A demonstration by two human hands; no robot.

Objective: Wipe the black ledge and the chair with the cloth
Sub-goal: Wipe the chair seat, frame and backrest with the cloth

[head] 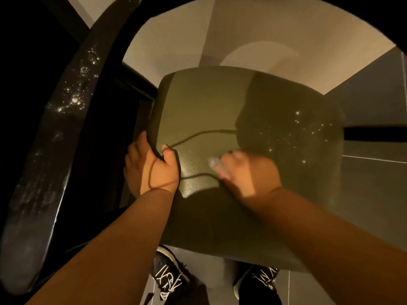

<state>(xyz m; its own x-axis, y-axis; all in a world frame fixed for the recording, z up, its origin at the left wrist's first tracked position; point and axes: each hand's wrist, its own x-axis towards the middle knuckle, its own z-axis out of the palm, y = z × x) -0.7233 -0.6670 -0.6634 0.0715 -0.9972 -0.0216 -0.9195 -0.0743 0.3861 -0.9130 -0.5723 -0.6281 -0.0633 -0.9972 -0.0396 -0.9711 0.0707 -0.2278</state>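
Your left hand grips the left edge of the chair seat: thumb on top of the olive padding, fingers curled over the rim and down the side. Your right hand is on the seat surface just right of the left hand, motion-blurred; its fingers look curled onto the cloth, and the blur hides the exact grip. The cloth is a small pale wad sticking out at the right hand's fingertips, on the side facing the left hand, touching the seat between the two hands. The chair seat stretches away beyond both hands, with its near edge under your forearms. Shiny specks sit on the seat beyond and to the right of the right hand, in shadow. The black ledge runs as a long dark curved band well left of the left hand, apart from it, with bright speckles along its top. A thin dark line crosses the seat and the back of the left hand; cord or shadow, cannot tell. Your shoes stand on the grey floor below the seat, nearer you than both hands.
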